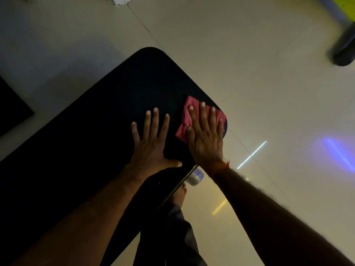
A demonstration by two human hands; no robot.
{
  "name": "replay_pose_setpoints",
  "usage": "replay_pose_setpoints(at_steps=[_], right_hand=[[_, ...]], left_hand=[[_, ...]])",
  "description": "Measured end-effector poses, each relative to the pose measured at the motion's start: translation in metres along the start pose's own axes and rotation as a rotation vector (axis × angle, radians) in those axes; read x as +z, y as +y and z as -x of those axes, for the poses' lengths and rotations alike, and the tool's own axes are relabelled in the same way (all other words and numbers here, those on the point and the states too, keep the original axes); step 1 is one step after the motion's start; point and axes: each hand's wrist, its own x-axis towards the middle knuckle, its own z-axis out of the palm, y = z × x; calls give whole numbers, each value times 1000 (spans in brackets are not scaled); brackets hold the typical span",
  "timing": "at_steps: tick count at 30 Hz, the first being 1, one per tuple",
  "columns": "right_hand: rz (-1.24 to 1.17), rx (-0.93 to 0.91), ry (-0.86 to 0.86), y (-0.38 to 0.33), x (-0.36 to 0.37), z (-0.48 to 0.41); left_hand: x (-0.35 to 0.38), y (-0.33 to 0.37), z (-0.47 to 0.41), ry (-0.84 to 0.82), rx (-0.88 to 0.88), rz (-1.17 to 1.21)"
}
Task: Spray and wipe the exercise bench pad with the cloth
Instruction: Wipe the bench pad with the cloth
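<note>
The black exercise bench pad runs diagonally from lower left to its rounded end at upper centre. A folded pink cloth lies near the pad's right corner. My right hand presses flat on the cloth, fingers spread over it. My left hand rests flat on the bare pad just left of the cloth, fingers apart, holding nothing. A silvery bottle-like object shows on the floor below the pad's edge, partly hidden by my right wrist.
Pale tiled floor surrounds the bench. A dark mat edge lies at the far left. A dark cylindrical object stands at the upper right. My bare foot and dark trouser leg are under the pad's near edge.
</note>
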Motion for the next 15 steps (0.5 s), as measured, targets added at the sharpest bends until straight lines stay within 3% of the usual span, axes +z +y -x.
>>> replay_pose_setpoints(at_steps=[4,9,13,15], right_hand=[[46,-146,0,26,-5,11],[-28,76,70,7,5,6],[-2,-124,18,22,6,52],[38,-108,57,28,4,33]], left_hand=[[-4,0,2,-1,-7,0],[0,-1,2,16,-2,-9],[-2,-4,5,30,28,-18],[0,-9,10,34,50,-32]])
